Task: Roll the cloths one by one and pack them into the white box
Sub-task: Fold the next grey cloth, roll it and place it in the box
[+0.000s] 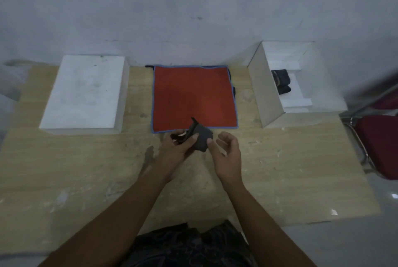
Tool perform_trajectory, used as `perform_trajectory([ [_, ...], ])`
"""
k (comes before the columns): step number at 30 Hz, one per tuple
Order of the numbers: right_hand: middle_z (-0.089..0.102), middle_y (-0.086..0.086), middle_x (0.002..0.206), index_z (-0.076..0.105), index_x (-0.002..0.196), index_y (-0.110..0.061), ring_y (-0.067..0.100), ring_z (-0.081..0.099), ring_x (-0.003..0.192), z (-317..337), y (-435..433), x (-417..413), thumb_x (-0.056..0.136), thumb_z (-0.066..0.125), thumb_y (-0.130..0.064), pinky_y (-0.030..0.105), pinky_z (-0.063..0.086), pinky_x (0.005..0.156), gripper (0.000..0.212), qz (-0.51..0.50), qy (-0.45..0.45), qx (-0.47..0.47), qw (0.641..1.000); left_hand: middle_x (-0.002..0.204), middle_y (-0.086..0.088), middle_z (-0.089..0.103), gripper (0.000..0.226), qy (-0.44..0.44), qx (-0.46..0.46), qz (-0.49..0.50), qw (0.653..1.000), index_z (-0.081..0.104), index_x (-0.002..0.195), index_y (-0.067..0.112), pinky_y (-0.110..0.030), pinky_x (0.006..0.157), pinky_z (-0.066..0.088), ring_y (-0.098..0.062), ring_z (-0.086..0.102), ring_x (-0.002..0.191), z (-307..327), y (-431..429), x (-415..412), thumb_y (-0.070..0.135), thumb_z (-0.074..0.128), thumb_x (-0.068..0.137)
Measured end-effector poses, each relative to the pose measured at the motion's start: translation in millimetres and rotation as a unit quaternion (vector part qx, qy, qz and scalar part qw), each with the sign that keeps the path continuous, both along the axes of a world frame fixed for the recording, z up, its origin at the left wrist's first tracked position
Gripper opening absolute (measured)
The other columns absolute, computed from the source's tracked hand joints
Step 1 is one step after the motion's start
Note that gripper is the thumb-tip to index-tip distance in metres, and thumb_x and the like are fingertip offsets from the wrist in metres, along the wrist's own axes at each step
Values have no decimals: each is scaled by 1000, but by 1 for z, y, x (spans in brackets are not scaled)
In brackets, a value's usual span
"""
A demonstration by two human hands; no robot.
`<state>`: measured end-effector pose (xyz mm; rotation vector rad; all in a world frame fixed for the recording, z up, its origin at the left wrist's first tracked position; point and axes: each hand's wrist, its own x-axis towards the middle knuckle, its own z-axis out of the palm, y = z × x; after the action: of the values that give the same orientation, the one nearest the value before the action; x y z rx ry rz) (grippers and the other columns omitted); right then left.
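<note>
Step in hand: finishing the roll on a dark grey cloth (201,137), held just above the worktop (86,169) at the near edge of the red cloth (193,96). Left hand (178,148) grips the roll, fingers and thumb closed round it, with a loose tail sticking up on the far side. Right hand (228,154) is beside it, fingers loosely curled and not wrapped round anything; only the thumb tip looks to touch the roll. By my read the tail needs tucking in first, then the roll goes right and away to the white box (265,94), which stands open at the far right of the worktop. Dark rolled cloths (282,81) already lie inside, toward the back, with bare floor showing in front of them, so there's room for this one. The near wall of the box is tall, so the roll has to be lifted over the rim and lowered, not slid in. The path from hands to box is bare worktop. The red cloth lies flat in the middle, not rolled yet, with a darker edge peeking out under it, probably another cloth. What looks like the box's lid (84,94) sits far left, well apart. A red chair (379,144) stands just off the right edge of the worktop, out of the way.
</note>
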<state>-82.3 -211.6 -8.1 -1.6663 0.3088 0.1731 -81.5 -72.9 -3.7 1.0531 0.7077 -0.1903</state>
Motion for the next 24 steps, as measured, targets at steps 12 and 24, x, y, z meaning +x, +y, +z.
perform_trajectory([
  [12,70,12,103,46,110,-13,19,70,95,58,-117,93,86,66,-7,27,57,80,31,-68,-62,114,989,119,-3,67,49,-120,82,-131,981,57,121,18,-41,92,54,-19,64,109,37,-119,99,23,77,77],
  [24,57,14,114,52,111,-6,22,53,99,22,-238,266,90,60,-13,12,33,76,24,-98,-106,-271,952,124,-4,61,34,-67,200,-172,962,57,122,14,-46,91,55,-18,62,104,27,-175,199,18,65,88],
])
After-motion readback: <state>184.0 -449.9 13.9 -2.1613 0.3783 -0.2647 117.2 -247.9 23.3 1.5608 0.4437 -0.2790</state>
